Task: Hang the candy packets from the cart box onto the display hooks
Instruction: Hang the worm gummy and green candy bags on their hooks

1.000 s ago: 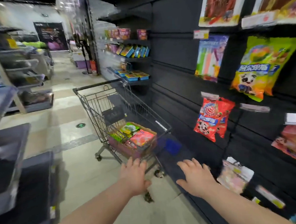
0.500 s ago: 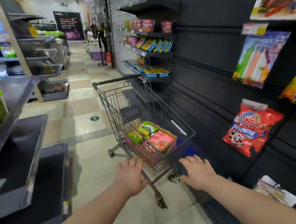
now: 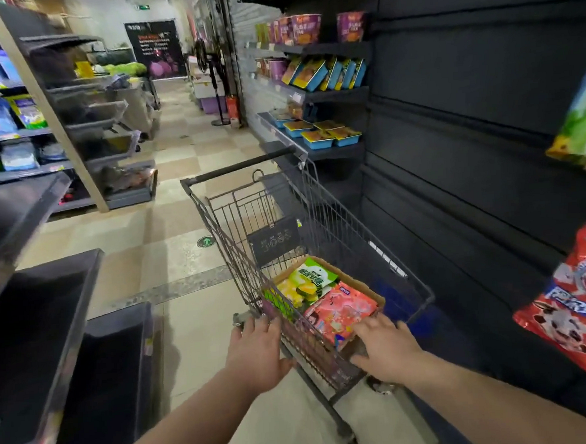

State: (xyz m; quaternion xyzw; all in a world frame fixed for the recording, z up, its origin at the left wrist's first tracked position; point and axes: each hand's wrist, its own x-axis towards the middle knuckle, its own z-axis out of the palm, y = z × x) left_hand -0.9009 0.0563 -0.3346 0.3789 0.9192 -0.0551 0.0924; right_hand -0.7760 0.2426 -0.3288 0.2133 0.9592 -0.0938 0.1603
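Note:
A wire shopping cart (image 3: pixel 336 219) stands in the aisle with a cardboard box (image 3: pixel 364 287) in its near end. The box holds a pink candy packet (image 3: pixel 341 309) and green-yellow candy packets (image 3: pixel 309 282). My left hand (image 3: pixel 255 353) is spread at the cart's near left corner, fingers straight, fingertips at the rim. My right hand (image 3: pixel 385 346) reaches over the cart's near rim, fingers extended onto the near edge of the pink packet. A red candy packet (image 3: pixel 571 307) hangs on the black display wall at right.
The black slatted display wall (image 3: pixel 468 142) runs along the right, with a green packet (image 3: pixel 584 125) hanging higher up. Dark shelf trays (image 3: pixel 50 322) jut out on the left. Shelves of boxed goods (image 3: pixel 323 72) stand beyond the cart. Tiled floor (image 3: pixel 184 256) lies to the cart's left.
The view swung left and I moved closer to the cart. Both hands advanced from mid-air to the cart's near end, the right one now over the box.

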